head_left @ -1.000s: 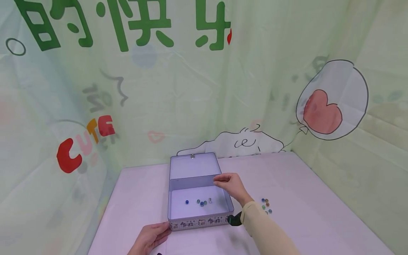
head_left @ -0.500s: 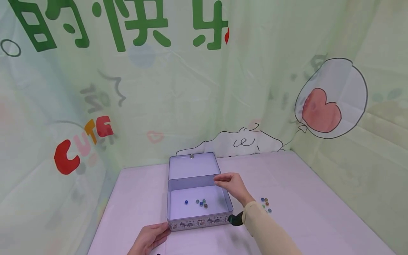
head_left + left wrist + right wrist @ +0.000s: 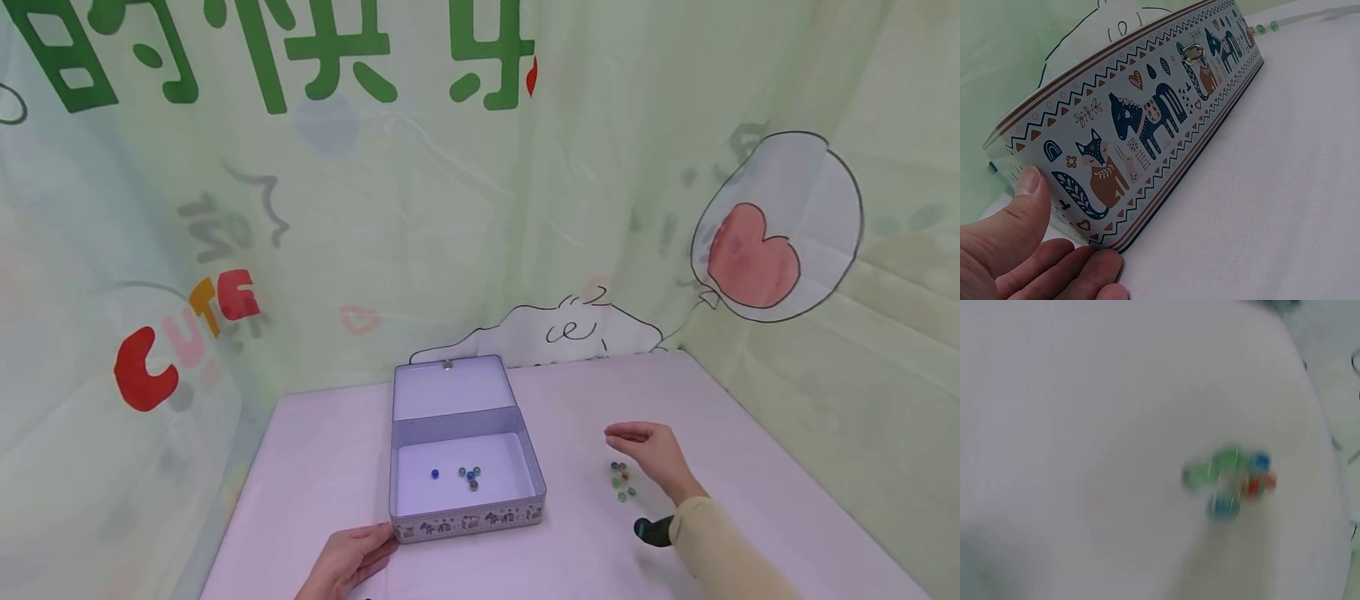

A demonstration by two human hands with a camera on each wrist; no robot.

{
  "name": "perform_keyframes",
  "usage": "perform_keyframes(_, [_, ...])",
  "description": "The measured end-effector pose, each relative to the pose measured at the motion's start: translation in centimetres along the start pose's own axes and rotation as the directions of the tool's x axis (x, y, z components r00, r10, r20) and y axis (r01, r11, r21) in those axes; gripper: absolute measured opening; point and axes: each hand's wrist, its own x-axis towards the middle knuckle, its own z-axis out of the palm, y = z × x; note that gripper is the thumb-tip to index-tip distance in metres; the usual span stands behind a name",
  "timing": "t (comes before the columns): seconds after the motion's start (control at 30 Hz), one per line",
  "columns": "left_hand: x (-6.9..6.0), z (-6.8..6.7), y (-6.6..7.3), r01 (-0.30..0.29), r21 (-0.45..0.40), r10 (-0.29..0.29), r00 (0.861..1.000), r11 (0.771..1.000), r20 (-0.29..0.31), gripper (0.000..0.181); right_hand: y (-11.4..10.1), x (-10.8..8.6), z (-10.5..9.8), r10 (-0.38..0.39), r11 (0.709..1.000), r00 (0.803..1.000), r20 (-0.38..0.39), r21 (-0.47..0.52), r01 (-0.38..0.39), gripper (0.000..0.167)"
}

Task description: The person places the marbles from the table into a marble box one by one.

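Observation:
An open tin box point(image 3: 467, 522) with a printed animal border stands on the table, its lid leaning back. Inside lie several glass marbles point(image 3: 470, 477), most bunched together and one blue marble point(image 3: 435, 473) apart. My left hand point(image 3: 348, 560) rests against the box's front left corner; in the left wrist view the thumb point(image 3: 1030, 187) touches the side and a fingertip the lower corner. My right hand point(image 3: 656, 454) hovers over several loose marbles point(image 3: 617, 482) right of the box, fingers together, nothing visible in them. Blurred green marbles point(image 3: 1230, 459) show in the right wrist view, without the hand.
A white cloth covers the table point(image 3: 555, 558). Behind and beside it hang printed curtains point(image 3: 450, 250). A dark green rounded object point(image 3: 652, 531) sits by the right sleeve point(image 3: 723, 542). The box has a metal clasp point(image 3: 1193, 54) on its front.
My right hand has moved right, from above the box to over the loose marbles. A marble in the box has rolled left to the others. My left hand stays at the corner.

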Motion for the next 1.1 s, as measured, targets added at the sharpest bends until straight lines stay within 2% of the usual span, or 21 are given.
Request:
perform_keyframes(0.1, [0.0,0.0,0.1,0.004,-0.002,-0.004,1.0,1.0,-0.001,0.051,2.0,-0.8,-1.9,0.019,0.999,1.0,-0.013,-0.03,-0.019,0.041])
perform_keyframes(0.2, [-0.1,0.0,0.2,0.011,-0.006,-0.011,1.0,1.0,-0.005,0.05,3.3,-1.3,-2.4,0.033,0.999,0.999,-0.018,-0.032,-0.034,0.041])
perform_keyframes(0.5, [-0.3,0.1,0.2,0.005,0.009,-0.005,1.0,1.0,0.008,0.054,6.2,-1.9,-0.9,0.078,0.995,0.997,-0.004,-0.07,-0.078,0.024])
perform_keyframes(0.87, [-0.4,0.0,0.2,0.003,0.005,-0.003,1.0,1.0,0.013,0.054,7.0,-2.5,0.1,0.057,0.968,0.998,-0.025,-0.245,-0.062,0.014])
perform_keyframes(1.1, [-0.6,0.0,0.3,-0.005,-0.001,0.005,1.0,1.0,0.025,0.052,6.8,-2.9,0.1,0.021,0.958,0.999,-0.042,-0.286,-0.032,0.012])
